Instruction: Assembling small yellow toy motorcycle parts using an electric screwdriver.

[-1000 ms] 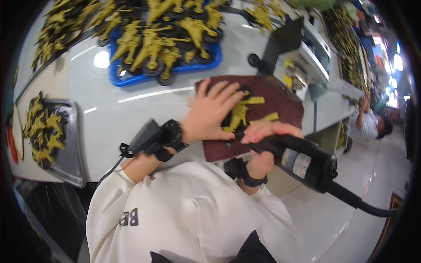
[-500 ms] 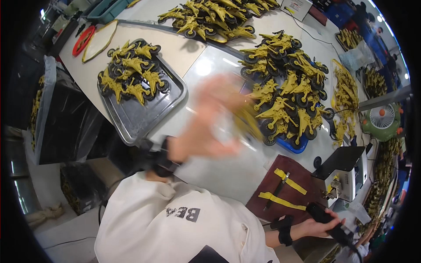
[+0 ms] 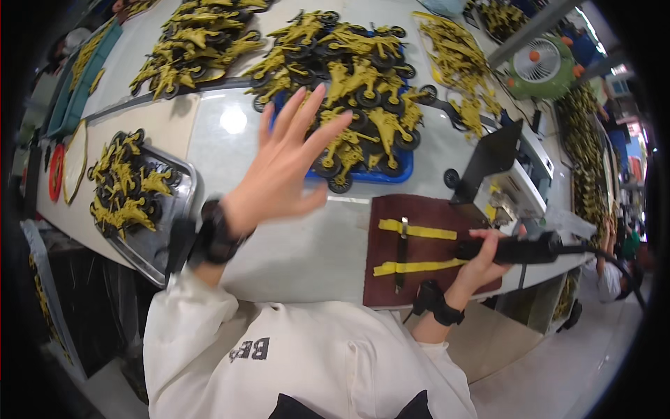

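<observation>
My left hand (image 3: 283, 164) is raised over the table with fingers spread, holding nothing. Just beyond its fingertips, yellow-and-black toy motorcycles (image 3: 363, 77) lie heaped on a blue tray (image 3: 380, 174). At the right, my right hand (image 3: 485, 262) is wrapped round a black corded electric screwdriver (image 3: 520, 249), held level with its front end to the left. Below that end is a dark red cloth mat (image 3: 384, 241) with two yellow strips (image 3: 419, 230) and a slim dark stick-like tool (image 3: 402, 255) across it.
A metal tray (image 3: 185, 185) with several toy motorcycles stands at the left. Another heap of motorcycles (image 3: 199, 42) lies far left of centre. Beyond the mat are a white device with a black panel (image 3: 513, 178), a loose wheel (image 3: 451, 179), yellow parts (image 3: 453, 49) and a green fan (image 3: 541, 66).
The view has swung to the right. My left hand, blurred beside the blue tray before, is now spread above the table. My right hand has brought the screwdriver up to the mat's right side.
</observation>
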Demonstrator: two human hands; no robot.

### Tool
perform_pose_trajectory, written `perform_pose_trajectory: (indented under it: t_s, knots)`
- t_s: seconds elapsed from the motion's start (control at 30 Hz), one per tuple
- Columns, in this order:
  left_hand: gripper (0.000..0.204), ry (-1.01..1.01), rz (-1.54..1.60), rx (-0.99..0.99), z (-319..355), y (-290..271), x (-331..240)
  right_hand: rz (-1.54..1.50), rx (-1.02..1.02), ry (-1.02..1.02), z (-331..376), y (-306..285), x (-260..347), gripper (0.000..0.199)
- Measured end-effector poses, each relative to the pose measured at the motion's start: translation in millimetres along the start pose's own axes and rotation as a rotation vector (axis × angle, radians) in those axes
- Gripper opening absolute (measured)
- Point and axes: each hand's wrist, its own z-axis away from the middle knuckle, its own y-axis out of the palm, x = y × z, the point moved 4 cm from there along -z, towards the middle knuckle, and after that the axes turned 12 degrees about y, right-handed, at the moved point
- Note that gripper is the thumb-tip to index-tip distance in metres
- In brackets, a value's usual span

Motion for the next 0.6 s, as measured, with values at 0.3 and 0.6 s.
perform_pose_trajectory:
  t_s: [0.3,0.6]
  knots:
    - [0.063,-0.087,0.037,-0.048,-5.2,60.8,55.0,-0.157,-0.153,-0.104,5.7,-16.9,8.3,0.059]
    - [0.042,0.015,-0.016,-0.502,-6.6,43.1,-4.7,-0.214,-0.214,-0.504,-71.0,-10.9,78.2,0.069]
